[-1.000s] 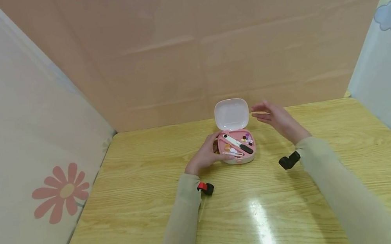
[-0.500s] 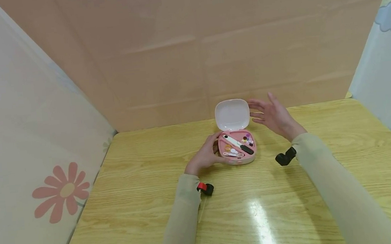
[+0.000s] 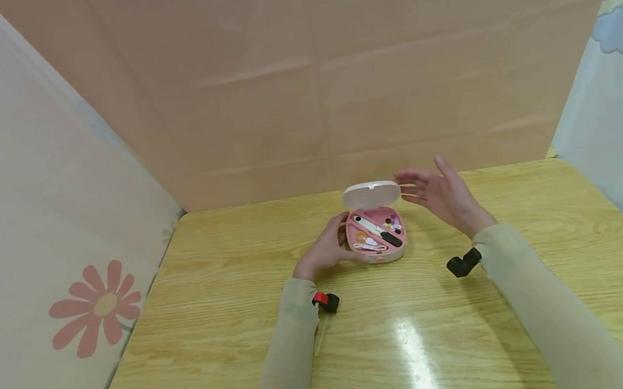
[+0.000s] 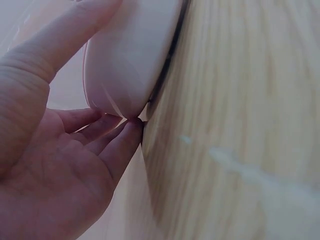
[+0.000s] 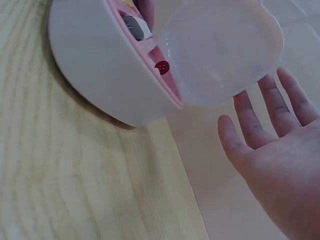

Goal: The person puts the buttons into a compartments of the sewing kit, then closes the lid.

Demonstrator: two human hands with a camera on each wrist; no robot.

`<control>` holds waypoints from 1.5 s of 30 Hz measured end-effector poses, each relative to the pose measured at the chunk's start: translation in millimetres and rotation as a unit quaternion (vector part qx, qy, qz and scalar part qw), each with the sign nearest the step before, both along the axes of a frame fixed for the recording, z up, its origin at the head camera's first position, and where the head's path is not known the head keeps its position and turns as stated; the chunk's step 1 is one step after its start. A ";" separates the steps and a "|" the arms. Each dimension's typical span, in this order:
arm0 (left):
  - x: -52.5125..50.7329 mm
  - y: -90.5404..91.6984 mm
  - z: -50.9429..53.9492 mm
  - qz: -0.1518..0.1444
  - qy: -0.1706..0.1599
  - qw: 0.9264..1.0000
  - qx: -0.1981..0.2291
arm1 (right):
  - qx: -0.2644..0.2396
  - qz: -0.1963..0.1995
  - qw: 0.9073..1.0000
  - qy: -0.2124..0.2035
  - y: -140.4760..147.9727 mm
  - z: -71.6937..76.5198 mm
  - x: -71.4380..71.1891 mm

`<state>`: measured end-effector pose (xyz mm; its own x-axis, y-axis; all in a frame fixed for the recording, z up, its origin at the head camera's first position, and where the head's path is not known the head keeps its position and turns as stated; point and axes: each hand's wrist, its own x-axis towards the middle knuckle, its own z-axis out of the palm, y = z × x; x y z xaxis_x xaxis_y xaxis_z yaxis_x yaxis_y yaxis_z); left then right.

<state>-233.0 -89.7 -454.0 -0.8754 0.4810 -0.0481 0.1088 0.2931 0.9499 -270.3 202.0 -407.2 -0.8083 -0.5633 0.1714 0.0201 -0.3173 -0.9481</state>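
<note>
A pink and white sewing box (image 3: 388, 258) stands on the table, its white lid (image 3: 370, 196) tilted partway over the tray at the back. My left hand (image 3: 324, 249) grips the box's left side, thumb along the front and fingers behind. Beside the lid's right edge is my right hand (image 3: 450, 201), fingers extended; in the right wrist view its fingertips (image 5: 242, 100) meet the lid's rim. Across the tray lies a white tool with a black handle (image 3: 391, 239). Small colored buttons (image 3: 393, 224) fill the right compartment; a bundle of white cord (image 3: 370, 247) lies at front left.
The wood-grain table (image 3: 236, 352) ends just behind the box, where a tan sheet (image 3: 259, 118) hangs. Pale patterned panels rise at left and right. A black wrist camera (image 3: 464, 263) sits on the right cuff, another with a red piece (image 3: 326, 301) on the left.
The lid has tipped forward from nearly upright to a lower angle over the tray. My right hand has opened out its fingers and stayed by the lid. The left hand has kept its grip.
</note>
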 end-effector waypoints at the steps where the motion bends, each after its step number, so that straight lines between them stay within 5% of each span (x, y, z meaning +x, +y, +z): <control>1: -2.0 -0.6 -3.6 -0.001 0.001 1.000 0.002 | 0.001 0.002 1.000 0.001 -0.1 -0.4 1.9; 8: -1.0 -0.4 -4.1 -0.013 -0.010 1.000 0.026 | 0.044 0.015 0.997 0.061 -1.6 -11.0 10.9; 18: -1.9 -0.6 -4.1 0.012 -0.013 1.000 -0.008 | 0.157 -0.003 0.979 0.127 -9.7 -20.2 24.3; 26: -1.8 -0.9 -5.0 0.016 -0.011 1.000 -0.024 | 0.274 -0.070 0.943 0.174 -20.3 -19.9 35.5; 30: -1.9 -1.2 -5.5 0.016 -0.014 1.000 -0.017 | 0.336 -0.090 0.909 0.230 -27.8 -19.5 42.1; 39: -3.4 -2.1 -8.4 0.012 -0.009 1.000 -0.017 | 0.461 -0.111 0.784 0.401 -45.6 -15.6 55.3; 45: -3.6 -1.6 -7.9 0.004 -0.016 1.000 -0.009 | 0.484 -0.103 0.740 0.455 -54.3 -14.7 61.4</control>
